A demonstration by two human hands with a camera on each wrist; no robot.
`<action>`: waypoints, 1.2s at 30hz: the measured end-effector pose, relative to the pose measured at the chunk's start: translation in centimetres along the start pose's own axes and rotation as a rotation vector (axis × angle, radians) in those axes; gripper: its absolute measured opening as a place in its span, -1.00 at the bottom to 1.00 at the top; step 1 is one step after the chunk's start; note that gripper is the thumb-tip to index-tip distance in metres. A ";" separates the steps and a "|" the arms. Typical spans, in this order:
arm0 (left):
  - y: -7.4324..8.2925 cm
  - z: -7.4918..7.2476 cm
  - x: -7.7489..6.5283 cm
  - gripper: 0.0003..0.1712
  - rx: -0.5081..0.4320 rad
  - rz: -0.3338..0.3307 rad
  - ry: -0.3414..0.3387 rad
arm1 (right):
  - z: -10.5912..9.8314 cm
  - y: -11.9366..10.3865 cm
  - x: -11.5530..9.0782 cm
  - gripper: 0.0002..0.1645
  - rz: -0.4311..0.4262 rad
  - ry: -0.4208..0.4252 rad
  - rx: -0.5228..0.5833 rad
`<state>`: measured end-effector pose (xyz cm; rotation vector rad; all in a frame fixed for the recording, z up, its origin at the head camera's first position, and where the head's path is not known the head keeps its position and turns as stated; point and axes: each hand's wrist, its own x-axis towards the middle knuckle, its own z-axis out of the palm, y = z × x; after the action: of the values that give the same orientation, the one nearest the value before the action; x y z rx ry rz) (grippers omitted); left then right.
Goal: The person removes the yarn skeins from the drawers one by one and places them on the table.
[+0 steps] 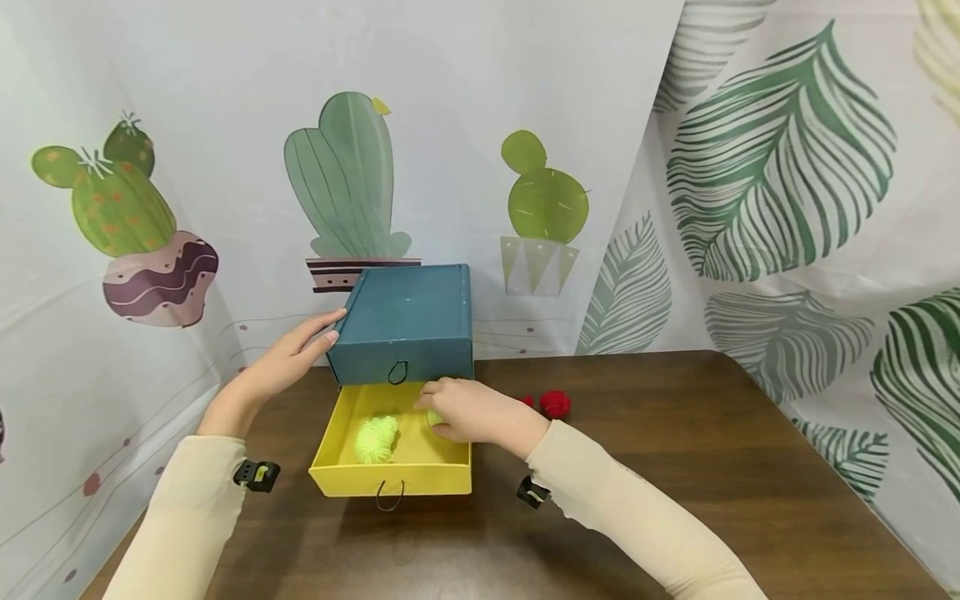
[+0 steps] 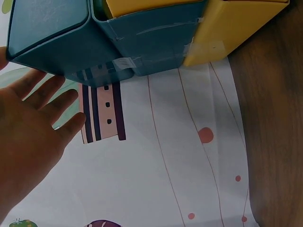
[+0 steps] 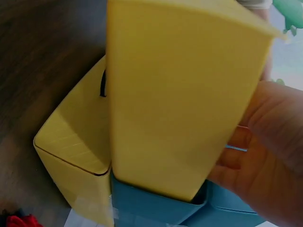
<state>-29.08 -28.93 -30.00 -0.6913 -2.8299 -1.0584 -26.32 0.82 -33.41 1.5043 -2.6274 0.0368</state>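
Note:
A stacked drawer box [image 1: 405, 304] with a teal top stands against the backdrop. Its yellow drawer [image 1: 390, 481] is pulled out, and a neon yellow-green yarn ball [image 1: 376, 439] lies in the left half. My left hand [image 1: 288, 358] rests against the box's upper left edge; the left wrist view shows its fingers spread by the teal side. Inside the drawer's right half, my right hand [image 1: 468, 410] holds a second yellow-green yarn ball [image 1: 433, 417], mostly hidden by the fingers. The drawer's yellow side [image 3: 184, 94] blocks the right wrist view of it.
Red yarn balls [image 1: 555, 404] lie on the brown wooden table [image 1: 637, 467] right of the box. Below the open drawer, another yellow drawer unit [image 3: 78, 132] with a black loop shows in the right wrist view. A cactus-print cloth [image 1: 450, 50] hangs behind.

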 end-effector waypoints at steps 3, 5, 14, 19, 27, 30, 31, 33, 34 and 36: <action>0.0 0.0 0.0 -0.36 0.001 -0.001 0.007 | 0.4 0.0 0.7 -0.57 0.052 -0.046 -0.023; 0.0 0.0 0.0 -0.36 0.002 -0.001 0.008 | 0.7 -0.1 0.9 -0.61 0.088 -0.069 -0.038; -0.1 0.1 0.1 -0.36 0.007 -0.004 0.002 | 1.3 -0.9 1.0 -0.74 0.167 -0.105 -0.079; -0.1 0.1 0.1 -0.36 0.003 -0.005 -0.001 | 1.2 -1.0 1.0 -0.68 0.175 -0.115 -0.058; 0.0 0.2 0.0 -0.36 -0.001 -0.005 0.002 | 1.1 -1.0 0.8 -0.65 0.112 -0.099 -0.045; 0.0 0.2 0.0 -0.36 0.003 -0.009 0.001 | 0.9 -0.8 0.7 -0.62 0.093 -0.094 -0.034; 0.0 0.1 0.0 -0.36 0.002 -0.010 0.002 | 0.8 -0.8 0.6 -0.60 0.087 -0.092 -0.033; 0.0 0.1 0.0 -0.36 0.003 -0.012 0.004 | 0.6 -0.8 0.5 -0.60 0.072 -0.081 -0.040; 0.0 0.0 0.1 -0.36 0.003 -0.009 0.004 | 0.5 -0.7 0.4 -0.60 0.064 -0.075 -0.045; -0.1 0.0 0.1 -0.36 0.001 -0.008 0.005 | 0.3 -0.7 0.3 -0.60 0.048 -0.060 -0.053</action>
<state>-29.18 -29.00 -30.02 -0.6765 -2.8317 -1.0578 -25.87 0.20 -33.69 1.4481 -2.6879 -0.0736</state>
